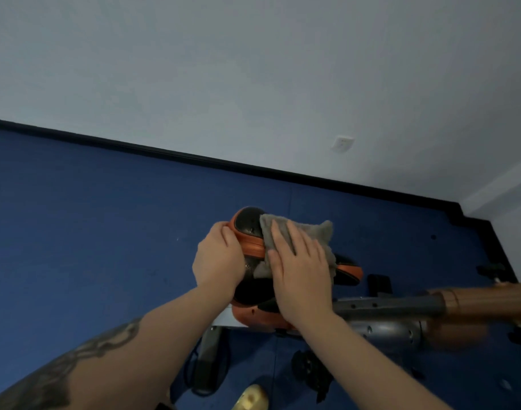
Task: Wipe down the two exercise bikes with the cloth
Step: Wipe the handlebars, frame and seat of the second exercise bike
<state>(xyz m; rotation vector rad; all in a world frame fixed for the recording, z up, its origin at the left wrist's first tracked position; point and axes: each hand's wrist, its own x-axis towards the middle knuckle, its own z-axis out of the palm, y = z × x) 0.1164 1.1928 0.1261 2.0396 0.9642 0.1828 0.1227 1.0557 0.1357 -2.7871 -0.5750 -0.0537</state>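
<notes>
step: wiping the saddle (250, 223) of one bike (380, 306), judged from the cloth lying on it; no second bike is in view, so the task looks well short of done.
cloth: grey cloth (318, 232) spread over the middle and right of the saddle, its far corner standing up and its near-left edge hanging over the orange rim.
right hand: right hand (300, 261) lies flat on the cloth with fingers straight, pressing it onto the saddle; the grip is open, holding nothing by curl.
left hand: left hand (219, 258) is curled round the left edge of the saddle, thumb on top of the orange rim; this grip is closed on the saddle and seems to steady it.
how to do it well: keep the palm flat so the whole cloth bears down; sweep from the far nose toward the near end, then fold the cloth over the rim for the orange side. Shift the left hand afterwards, since the patch under it is uncovered by the cloth.
risk: the loose far corner may bunch up under a fast stroke.
frame: a grey tube runs right from under the saddle to a brown part (484, 300), blurred.
floor: blue floor (90, 217), with a black skirting at the wall.
containers: none in view, so nothing to report inside any.
</notes>
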